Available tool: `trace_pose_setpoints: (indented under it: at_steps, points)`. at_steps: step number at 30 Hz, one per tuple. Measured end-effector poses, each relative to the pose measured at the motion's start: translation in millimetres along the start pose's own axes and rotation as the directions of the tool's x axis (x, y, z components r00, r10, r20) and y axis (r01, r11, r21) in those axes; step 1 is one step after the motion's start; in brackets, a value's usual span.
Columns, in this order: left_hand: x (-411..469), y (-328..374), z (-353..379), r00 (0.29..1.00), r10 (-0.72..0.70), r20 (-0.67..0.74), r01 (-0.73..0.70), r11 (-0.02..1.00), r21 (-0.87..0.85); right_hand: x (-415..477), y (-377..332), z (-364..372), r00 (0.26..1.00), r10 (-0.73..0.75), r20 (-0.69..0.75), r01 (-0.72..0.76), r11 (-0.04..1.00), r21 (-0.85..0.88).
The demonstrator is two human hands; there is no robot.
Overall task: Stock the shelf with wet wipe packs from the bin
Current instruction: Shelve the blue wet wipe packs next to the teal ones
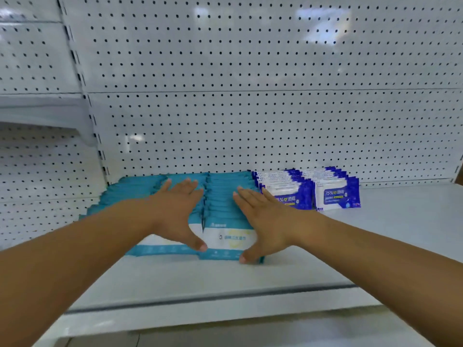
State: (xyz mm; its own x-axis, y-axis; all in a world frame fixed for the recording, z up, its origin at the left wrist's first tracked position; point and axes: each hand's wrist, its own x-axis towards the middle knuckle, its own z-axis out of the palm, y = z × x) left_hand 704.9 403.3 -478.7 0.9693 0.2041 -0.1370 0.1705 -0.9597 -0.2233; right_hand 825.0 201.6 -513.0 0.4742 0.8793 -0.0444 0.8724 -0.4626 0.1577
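Blue packs [337, 195] with "75%" print beside teal packs [224, 194]

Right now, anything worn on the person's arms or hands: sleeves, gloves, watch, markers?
Nothing worn in view. The left hand and right hand are bare, with no gloves or rings visible. The left forearm and right forearm are bare to the frame edge: no sleeves, watch, bands or markers.

Both arms reach forward, left hand [175, 211] and right hand [265, 221] flat, thumbs spread.
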Motion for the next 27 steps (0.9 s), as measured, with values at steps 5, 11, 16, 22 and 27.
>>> trace_pose_setpoints:
  at_steps: [5, 11, 16, 22, 27]
  points:
    - [21, 4, 15, 0.988, 0.087, -0.131, -0.081, 0.995, 0.054, 25, 4, 2, 1.000, 0.022, -0.020, -0.024, 0.995, -0.100]
    - [49, 6, 13, 0.974, 0.111, -0.196, -0.102, 0.993, 0.056, 38, 15, 2, 1.000, 0.012, 0.008, -0.011, 0.993, -0.118]
    - [57, 13, 11, 0.969, 0.116, -0.217, -0.104, 0.992, 0.064, 42, 25, 6, 1.000, 0.002, -0.014, -0.004, 0.995, -0.099]
    - [39, 1, 12, 0.978, 0.096, -0.183, -0.124, 0.982, -0.145, 29, 24, 2, 0.999, 0.010, -0.031, -0.010, 1.000, -0.013]
    - [10, -34, 11, 0.994, 0.043, -0.099, -0.063, 0.975, -0.214, 19, 10, -6, 0.999, 0.028, -0.038, -0.028, 1.000, 0.000]
